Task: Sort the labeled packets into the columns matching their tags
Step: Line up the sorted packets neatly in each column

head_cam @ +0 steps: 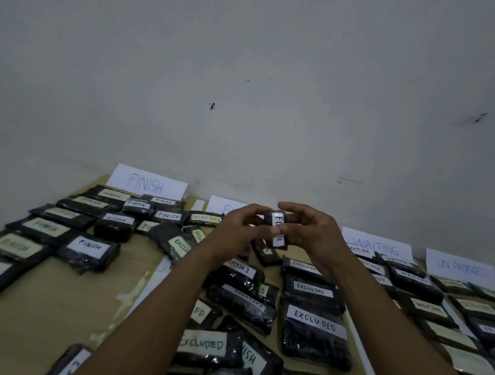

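Both my hands hold one small black packet (277, 228) up in the air above the middle of the table; its white tag reads FINISH, turned sideways. My left hand (237, 228) pinches its left side and my right hand (311, 232) grips its right side with curled fingers. Four paper column signs stand against the wall: FINISH (147, 182), a partly hidden EX... sign (223, 206), WAITING (376, 246) and ON PROGRESS (462, 267). Several FINISH packets (89, 249) lie at the left and EXCLUDED packets (314, 323) in the middle.
WAITING packets (415, 282) and further labelled packets (476, 312) fill the right side. A packet tagged ...ISH (253, 360) lies among EXCLUDED ones near me. White strips (153, 275) mark the column borders on the brown table (56, 305). A pale wall rises behind.
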### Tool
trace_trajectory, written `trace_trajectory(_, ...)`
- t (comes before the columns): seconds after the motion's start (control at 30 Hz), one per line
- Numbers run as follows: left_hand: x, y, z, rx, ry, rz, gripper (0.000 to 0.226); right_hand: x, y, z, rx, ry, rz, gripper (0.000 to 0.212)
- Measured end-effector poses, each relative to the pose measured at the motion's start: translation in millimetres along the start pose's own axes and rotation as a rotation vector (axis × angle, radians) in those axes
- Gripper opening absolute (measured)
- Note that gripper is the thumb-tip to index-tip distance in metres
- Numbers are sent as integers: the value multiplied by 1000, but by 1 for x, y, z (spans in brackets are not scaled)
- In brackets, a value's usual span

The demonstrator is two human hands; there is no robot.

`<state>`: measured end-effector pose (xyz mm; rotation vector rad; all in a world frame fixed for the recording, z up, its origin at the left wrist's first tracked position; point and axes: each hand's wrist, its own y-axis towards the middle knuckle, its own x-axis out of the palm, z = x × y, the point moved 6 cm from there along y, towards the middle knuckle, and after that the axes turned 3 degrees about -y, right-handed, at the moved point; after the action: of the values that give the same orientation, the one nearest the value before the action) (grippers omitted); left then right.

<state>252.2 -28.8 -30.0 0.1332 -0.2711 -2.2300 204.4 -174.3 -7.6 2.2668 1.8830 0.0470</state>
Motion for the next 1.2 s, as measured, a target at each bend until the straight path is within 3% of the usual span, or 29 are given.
trace_trajectory(0.13,-14,-8,19,-59,61,26,14,19,-9,-1,-45,30,55,40)
trace_trajectory(0.23,-49,-24,32,-80,59,136,10,36,-11,7,-73,7,75,37)
trace_trajectory(0.33,-101,-54,32,-118,97,349,15,66,-13,17,-155,-332,1,38)
trace_trajectory(0.47,-164,-101,9,-204,308,579,21,114,-22,32,-171,-968,-237,76)
trace_trajectory(0.57,-187,-118,-8,-254,544,738,23,128,-25,43,-186,-1242,-299,74)
trace_trajectory(0.73,-177,-108,-33,-297,794,699,26,106,-26,44,-207,-1210,-146,44)
trace_trajectory(0.97,-169,-96,-40,-295,1370,704,36,93,-23,44,-212,-1326,-103,52)
trace_trajectory(1.07,-175,-98,-40,-280,1417,677,38,118,-15,37,-293,-1345,-125,64)
trace_trajectory(1.2,-171,-99,-33,-138,1429,568,35,154,-3,45,-211,-1347,-228,71)
